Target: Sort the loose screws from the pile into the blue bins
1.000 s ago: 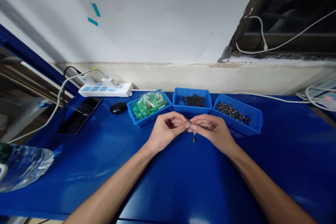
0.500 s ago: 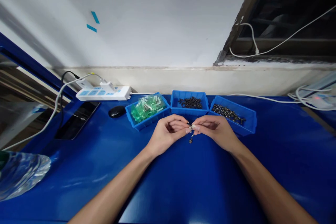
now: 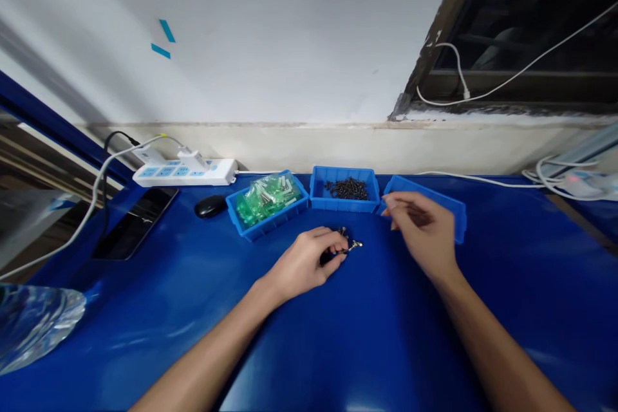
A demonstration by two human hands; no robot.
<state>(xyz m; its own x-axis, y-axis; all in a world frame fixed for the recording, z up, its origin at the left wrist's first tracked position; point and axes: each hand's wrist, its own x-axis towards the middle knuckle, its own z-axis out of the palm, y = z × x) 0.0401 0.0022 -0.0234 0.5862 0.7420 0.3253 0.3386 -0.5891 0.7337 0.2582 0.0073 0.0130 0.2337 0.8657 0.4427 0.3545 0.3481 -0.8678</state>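
Observation:
My left hand [image 3: 309, 261] rests on the blue table [image 3: 338, 335], fingers curled around a few small dark screws [image 3: 348, 244] that stick out past its fingertips. My right hand [image 3: 422, 228] hovers over the near edge of the right blue bin [image 3: 456, 212], fingers loosely bent, and nothing shows in them. The middle blue bin [image 3: 345, 192] holds dark screws. The left blue bin [image 3: 266, 205] is filled with green and clear plastic pieces.
A white power strip [image 3: 186, 172] with plugs and cables lies at the back left. A black phone [image 3: 135, 222] and a small black mouse-like object [image 3: 208, 206] sit nearby. A plastic water bottle [image 3: 33, 322] lies at the left edge. White cables [image 3: 560, 183] trail at the right.
My hands were pinched together on a small screw part. They have separated: the left dropped to the table with the screws, the right moved right toward the right bin.

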